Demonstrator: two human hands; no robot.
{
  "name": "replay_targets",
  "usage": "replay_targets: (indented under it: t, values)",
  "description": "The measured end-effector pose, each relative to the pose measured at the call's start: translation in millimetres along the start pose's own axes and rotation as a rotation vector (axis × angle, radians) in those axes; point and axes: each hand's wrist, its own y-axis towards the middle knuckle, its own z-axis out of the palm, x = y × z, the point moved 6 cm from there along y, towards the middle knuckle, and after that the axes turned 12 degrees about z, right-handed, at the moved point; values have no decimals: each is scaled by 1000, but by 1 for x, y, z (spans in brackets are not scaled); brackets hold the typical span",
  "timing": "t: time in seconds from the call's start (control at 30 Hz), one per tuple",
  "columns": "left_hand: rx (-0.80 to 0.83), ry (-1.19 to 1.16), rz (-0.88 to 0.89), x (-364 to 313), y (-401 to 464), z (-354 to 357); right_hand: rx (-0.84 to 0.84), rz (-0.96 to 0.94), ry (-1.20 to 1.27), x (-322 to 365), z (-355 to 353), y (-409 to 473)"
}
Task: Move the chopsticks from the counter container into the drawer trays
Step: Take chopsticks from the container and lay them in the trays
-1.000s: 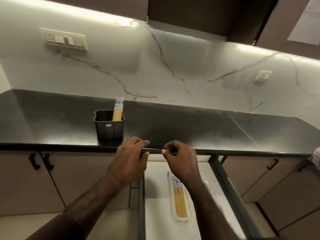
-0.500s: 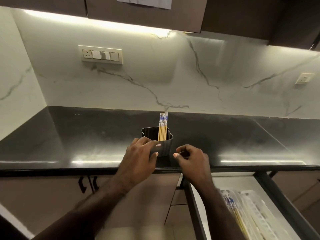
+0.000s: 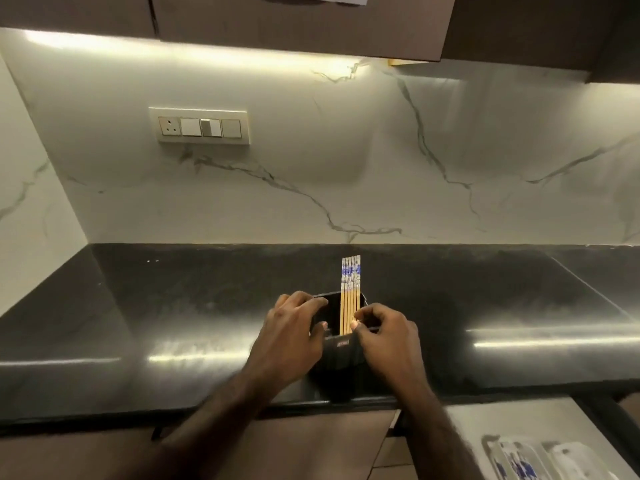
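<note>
A black ribbed container (image 3: 343,355) stands near the front edge of the dark counter (image 3: 173,306). Several wooden chopsticks (image 3: 351,282) with blue-and-white tops stand upright in its right side. My left hand (image 3: 291,341) grips the container's left wall, fingers over the rim and thumb on the front. My right hand (image 3: 388,337) is at the right rim, thumb and forefinger pinched against the rightmost sticks. At the bottom right the open drawer (image 3: 485,420) shows clear plastic trays (image 3: 561,459), one with blue-topped chopsticks (image 3: 516,469) lying in it.
A white marble backsplash with a switch panel (image 3: 202,125) rises behind the counter. Dark upper cabinets (image 3: 277,22) hang overhead. Brown cabinet fronts (image 3: 294,445) sit below the counter edge, left of the drawer.
The view has swung left and up, away from the drawer. Both hands rose from the counter edge to the container; the left now holds it and the right has closed on the chopsticks.
</note>
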Motion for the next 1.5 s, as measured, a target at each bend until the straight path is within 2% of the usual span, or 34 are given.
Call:
replay_targets:
  t: [0.3,0.77,0.93,1.2,1.5]
  values:
    - [77,-40,-40,38,95,53,83,62,-28,-11,21,99]
    - [171,-160,-159,82,152,115,172,161,-50,-27,43,148]
    - [115,-255,-254,96,158,122,175,190,-59,-30,50,154]
    - [-24,-403,-301,105,155,125,162,196,-68,-33,59,159]
    - [-55,-516,-309,109,157,129,168,213,-86,-34,62,162]
